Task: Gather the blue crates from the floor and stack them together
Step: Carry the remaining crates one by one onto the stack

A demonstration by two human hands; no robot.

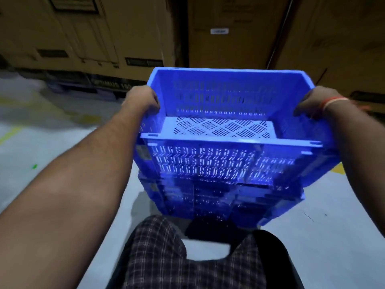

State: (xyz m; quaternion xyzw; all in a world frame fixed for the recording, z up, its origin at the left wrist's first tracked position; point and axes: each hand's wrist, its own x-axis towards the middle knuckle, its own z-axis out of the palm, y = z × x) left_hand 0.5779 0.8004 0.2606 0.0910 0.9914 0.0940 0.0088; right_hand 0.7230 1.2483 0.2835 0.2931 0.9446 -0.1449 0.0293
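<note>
Blue crate (227, 113) held up btwn both hands, above a stack of blue crates (220, 197) on the grey floor (52, 142). L hand (143, 101) clamped over its left rim, fingers curled inside. R hand (320, 103), orange wristband (333, 102), clamped on right rim. Cardboard boxes (229, 32) beyond crate; checked shirt (187, 257) below grip.
</note>
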